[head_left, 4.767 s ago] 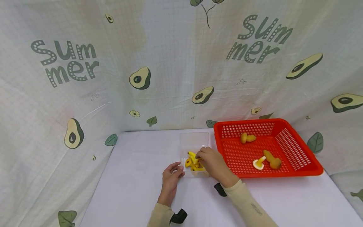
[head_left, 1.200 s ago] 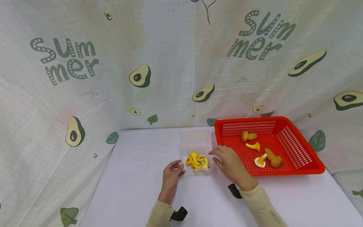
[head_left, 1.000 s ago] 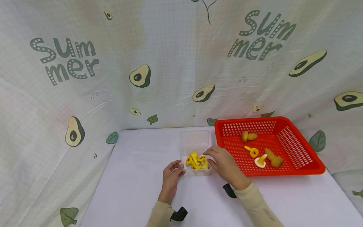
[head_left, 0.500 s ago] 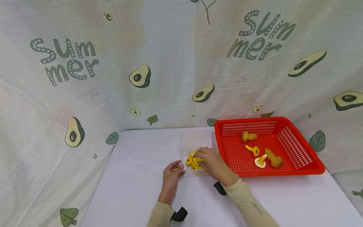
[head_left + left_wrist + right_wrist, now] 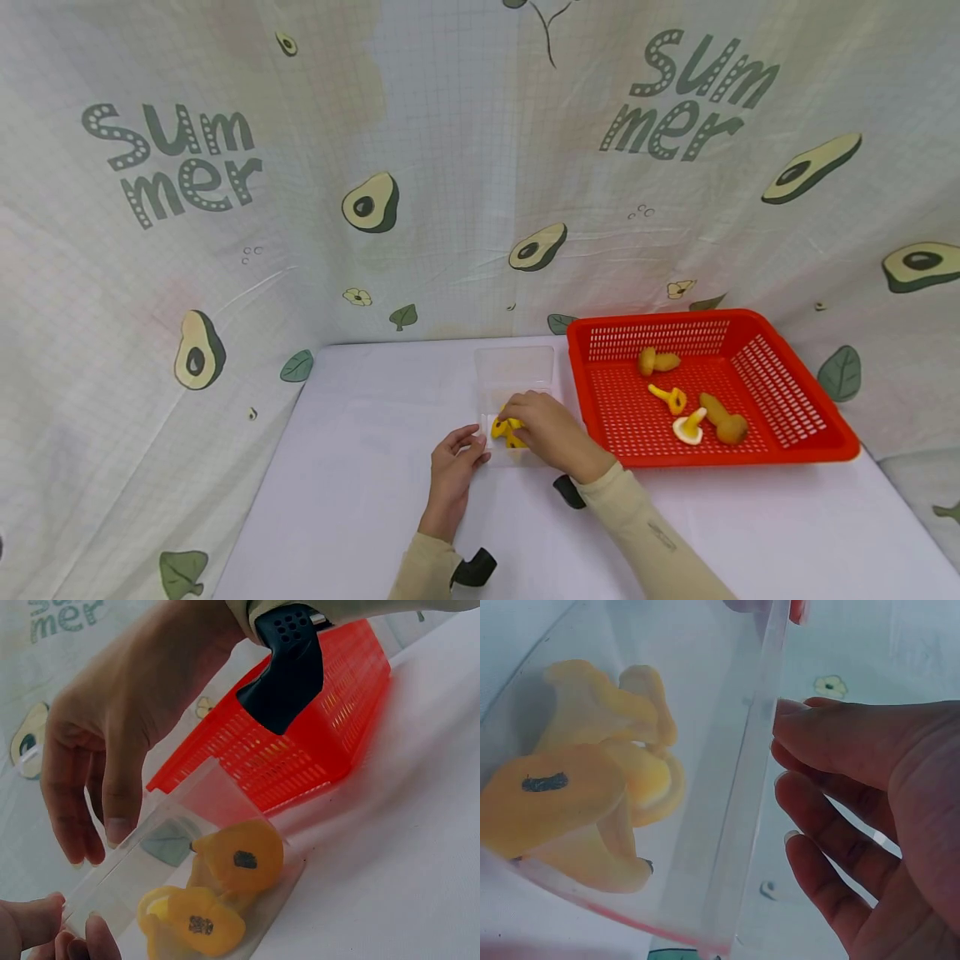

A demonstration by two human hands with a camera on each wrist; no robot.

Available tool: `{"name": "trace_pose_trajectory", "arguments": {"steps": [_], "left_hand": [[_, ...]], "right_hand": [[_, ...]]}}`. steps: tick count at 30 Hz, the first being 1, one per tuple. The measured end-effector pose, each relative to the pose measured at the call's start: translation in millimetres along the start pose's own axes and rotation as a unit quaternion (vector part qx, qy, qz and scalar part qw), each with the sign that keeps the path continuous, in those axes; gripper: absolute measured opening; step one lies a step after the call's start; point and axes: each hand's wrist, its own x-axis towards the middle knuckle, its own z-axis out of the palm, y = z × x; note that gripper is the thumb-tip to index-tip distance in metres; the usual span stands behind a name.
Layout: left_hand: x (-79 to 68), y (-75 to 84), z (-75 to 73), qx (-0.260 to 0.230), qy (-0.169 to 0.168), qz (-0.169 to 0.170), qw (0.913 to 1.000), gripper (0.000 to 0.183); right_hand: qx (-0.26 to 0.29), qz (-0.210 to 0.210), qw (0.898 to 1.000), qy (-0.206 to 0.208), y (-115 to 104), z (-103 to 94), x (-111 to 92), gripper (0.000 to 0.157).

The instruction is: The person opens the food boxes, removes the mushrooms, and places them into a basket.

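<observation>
A clear plastic box (image 5: 489, 457) stands on the table, its lid (image 5: 514, 365) folded back behind it. Several yellow trumpet-shaped mushrooms (image 5: 241, 855) lie inside, some with dark marks. My left hand (image 5: 452, 475) pinches the box's left edge with thumb and fingertips. Over the box is my right hand (image 5: 551, 429), its loosely bent fingers (image 5: 832, 825) at the rim in the right wrist view. Nothing shows between them, and this hand hides part of the mushrooms in the head view.
Right of the box stands a red plastic basket (image 5: 750, 457). It contains brown mushrooms (image 5: 723, 421), a white-capped one (image 5: 688, 427) and a yellow one (image 5: 669, 398). A printed cloth (image 5: 450, 125) hangs behind the white table (image 5: 360, 467).
A yellow mushroom now lies in the basket, absent 4.8 seconds ago. My right hand has moved left from beside the basket back over the box. My left hand stays put.
</observation>
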Motion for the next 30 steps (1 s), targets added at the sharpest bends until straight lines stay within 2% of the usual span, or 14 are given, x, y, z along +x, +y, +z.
{"name": "trace_pose_trajectory", "arguments": {"steps": [11, 15, 23, 30], "left_hand": [[0.1, -1.4, 1.4, 0.005, 0.008, 0.011, 0.9999, 0.034], [-1.0, -0.4, 1.4, 0.002, 0.006, 0.012, 0.9999, 0.034], [0.0, 0.5, 1.9, 0.001, 0.009, 0.006, 0.9999, 0.035], [1.1, -0.2, 1.6, 0.006, 0.01, -0.001, 0.9999, 0.035]], "right_hand": [[0.01, 0.021, 0.997, -0.072, 3, -1.6, 6, 0.025], [0.016, 0.014, 0.996, -0.088, 5, -1.0, 9, 0.023], [0.015, -0.032, 0.991, -0.128, 8, 3.8, 14, 0.018], [0.024, -0.029, 0.989, -0.142, 10, 7.3, 16, 0.016]]}}
